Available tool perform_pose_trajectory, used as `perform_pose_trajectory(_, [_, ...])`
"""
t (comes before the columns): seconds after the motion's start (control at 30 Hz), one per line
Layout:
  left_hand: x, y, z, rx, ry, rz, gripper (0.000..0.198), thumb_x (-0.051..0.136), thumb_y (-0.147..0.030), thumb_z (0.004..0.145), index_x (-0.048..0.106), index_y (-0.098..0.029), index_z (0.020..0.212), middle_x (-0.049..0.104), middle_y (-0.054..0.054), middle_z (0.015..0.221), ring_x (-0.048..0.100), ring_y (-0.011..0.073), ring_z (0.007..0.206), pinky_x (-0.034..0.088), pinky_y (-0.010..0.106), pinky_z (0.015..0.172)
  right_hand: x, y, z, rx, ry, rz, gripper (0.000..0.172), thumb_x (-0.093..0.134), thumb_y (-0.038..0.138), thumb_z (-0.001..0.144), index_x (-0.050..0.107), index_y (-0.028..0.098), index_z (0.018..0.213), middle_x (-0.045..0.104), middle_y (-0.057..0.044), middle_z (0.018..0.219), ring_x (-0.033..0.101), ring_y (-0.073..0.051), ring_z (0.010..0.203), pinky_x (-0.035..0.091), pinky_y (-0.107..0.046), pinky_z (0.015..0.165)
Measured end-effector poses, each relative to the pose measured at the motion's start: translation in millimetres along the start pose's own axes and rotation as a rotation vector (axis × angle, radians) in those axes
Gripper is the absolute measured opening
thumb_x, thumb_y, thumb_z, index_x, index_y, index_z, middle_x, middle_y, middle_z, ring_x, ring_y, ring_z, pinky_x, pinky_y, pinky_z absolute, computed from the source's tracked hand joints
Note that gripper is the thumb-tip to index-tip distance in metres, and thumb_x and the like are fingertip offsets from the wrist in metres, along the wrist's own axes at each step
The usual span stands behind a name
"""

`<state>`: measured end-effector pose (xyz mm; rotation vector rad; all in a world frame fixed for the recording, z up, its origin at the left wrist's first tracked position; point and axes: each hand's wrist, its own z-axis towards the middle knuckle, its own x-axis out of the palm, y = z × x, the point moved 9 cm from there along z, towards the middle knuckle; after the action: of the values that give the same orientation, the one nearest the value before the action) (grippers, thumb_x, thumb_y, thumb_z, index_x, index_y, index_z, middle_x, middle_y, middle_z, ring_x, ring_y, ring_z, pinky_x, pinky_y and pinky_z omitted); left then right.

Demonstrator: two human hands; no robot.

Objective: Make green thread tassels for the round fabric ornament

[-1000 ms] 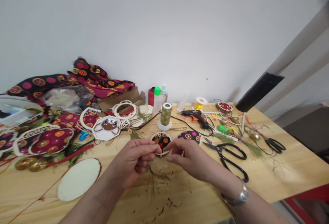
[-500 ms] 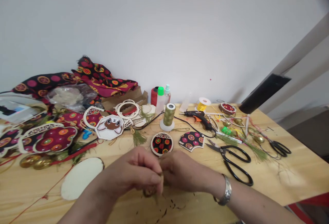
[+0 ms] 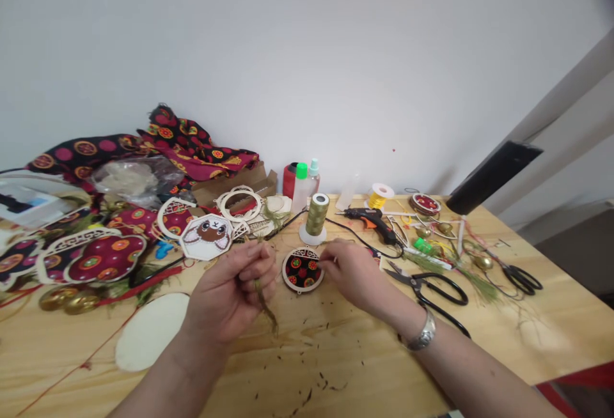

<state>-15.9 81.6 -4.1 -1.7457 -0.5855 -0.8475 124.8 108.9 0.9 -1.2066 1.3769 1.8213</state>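
My left hand [image 3: 233, 293] is closed in a loose fist around an olive-green thread bundle [image 3: 267, 310], whose lower end hangs out below the fingers. My right hand [image 3: 355, 272] has thumb and fingertips pinched together at the right rim of a round fabric-covered ornament [image 3: 301, 271] with a pale fretwork frame. Whatever that pinch holds, if anything, is too small to make out. Just behind the ornament stands a cone of olive-green thread [image 3: 316, 216]. Under the right hand and wrist, a patterned fabric piece and part of the large black scissors [image 3: 434, 284] are covered.
A hot glue gun [image 3: 369, 218] and a yellow thread spool [image 3: 380, 195] lie behind my right hand. Bottles [image 3: 300, 188] stand by the wall. Patterned ornaments [image 3: 105, 258] and an oval pale disc [image 3: 151, 332] are at left. Dark scraps [image 3: 316, 376] dot the front table.
My hands have come apart. The left moved up and left with the thread bundle; the right moved up and right to the round ornament's edge, covering most of the patterned piece.
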Motion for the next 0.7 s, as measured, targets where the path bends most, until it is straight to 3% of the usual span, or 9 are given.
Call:
perform_pose_trajectory(0.13, [0.4, -4.1, -1.1, 0.038, 0.0, -0.022, 0.012, 0.066, -0.014, 0.069, 0.061, -0.011, 0.059, 0.022, -0.009, 0.05, 0.023, 0.0025, 0.039, 0.029, 0.012, 0.036, 17.4, 22.2, 0.2, -0.163, 0.092, -0.043, 0.012, 0.055, 0.015, 0.081, 0.066, 0.019, 0.08, 0.062, -0.003, 0.083, 0.057, -0.014, 0.077, 0.04, -0.023, 0.068])
perform_pose_trajectory(0.4, [1.9, -4.2, -0.2, 0.031, 0.007, -0.021, 0.011, 0.067, -0.014, 0.067, 0.063, -0.011, 0.058, 0.017, -0.01, 0.051, 0.016, 0.0038, 0.042, 0.027, 0.013, 0.035, 39.9, 43.9, 4.5, -0.345, 0.111, -0.162, 0.015, 0.048, 0.006, 0.08, 0.061, 0.013, 0.085, 0.059, -0.01, 0.088, 0.053, -0.02, 0.081, 0.04, -0.031, 0.07])
perform_pose_trajectory(0.57, [0.2, -3.9, -0.3, 0.025, -0.013, -0.054, 0.011, 0.067, -0.013, 0.067, 0.062, -0.01, 0.058, 0.017, -0.01, 0.052, 0.014, 0.0044, 0.043, 0.027, 0.014, 0.036, 7.9, 51.7, -5.4, -0.348, 0.141, -0.043, 0.015, 0.049, 0.01, 0.085, 0.062, 0.016, 0.08, 0.062, -0.003, 0.083, 0.056, -0.014, 0.077, 0.044, -0.024, 0.069])
perform_pose_trajectory(0.63, [0.2, -3.7, 0.8, 0.029, -0.013, -0.072, 0.01, 0.066, -0.012, 0.068, 0.062, -0.01, 0.059, 0.018, -0.01, 0.053, 0.014, 0.0042, 0.043, 0.026, 0.013, 0.036, -7.6, 58.2, -33.4, -0.404, 0.263, 0.179, 0.014, 0.052, 0.016, 0.087, 0.063, 0.02, 0.079, 0.064, 0.001, 0.079, 0.058, -0.01, 0.073, 0.046, -0.02, 0.066])
perform_pose_trajectory(0.7, [0.3, -3.0, 1.9, 0.03, -0.01, -0.089, 0.011, 0.064, -0.011, 0.07, 0.061, -0.009, 0.06, 0.018, -0.01, 0.053, 0.015, 0.0041, 0.043, 0.026, 0.013, 0.036, -34.9, 54.9, -70.3, -0.417, 0.187, 0.315, 0.012, 0.058, 0.024, 0.085, 0.065, 0.024, 0.076, 0.065, 0.004, 0.075, 0.06, -0.01, 0.071, 0.048, -0.019, 0.065])
